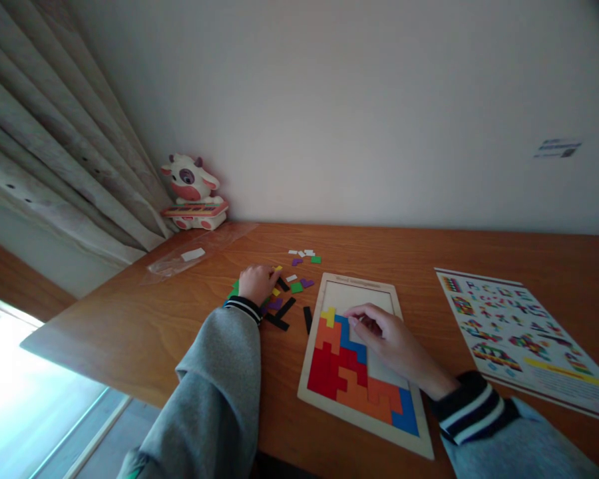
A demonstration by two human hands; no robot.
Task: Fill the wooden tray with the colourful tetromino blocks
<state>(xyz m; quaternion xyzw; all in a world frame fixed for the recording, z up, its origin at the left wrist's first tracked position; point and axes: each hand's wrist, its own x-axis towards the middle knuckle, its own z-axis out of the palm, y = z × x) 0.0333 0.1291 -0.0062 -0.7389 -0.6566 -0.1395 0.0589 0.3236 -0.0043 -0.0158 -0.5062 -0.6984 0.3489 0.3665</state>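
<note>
A wooden puzzle tray [311,352] lies on the table in front of me, its lower part filled with red, orange, blue and yellow block pieces. My right hand [387,336] rests over the tray's middle, fingers curled and tips on the blue piece [348,336]. My left hand [256,283] is closed over a heap of loose coloured pieces [292,293] left of the tray; what it holds is hidden. Black pieces [281,315] lie just below that hand.
A printed pattern sheet [519,336] lies at the right. A toy cow with a small keyboard [194,193] stands at the back left by the curtain [54,153]. A clear plastic bag [190,256] lies near it. The table's left edge [80,359] drops off beside a window.
</note>
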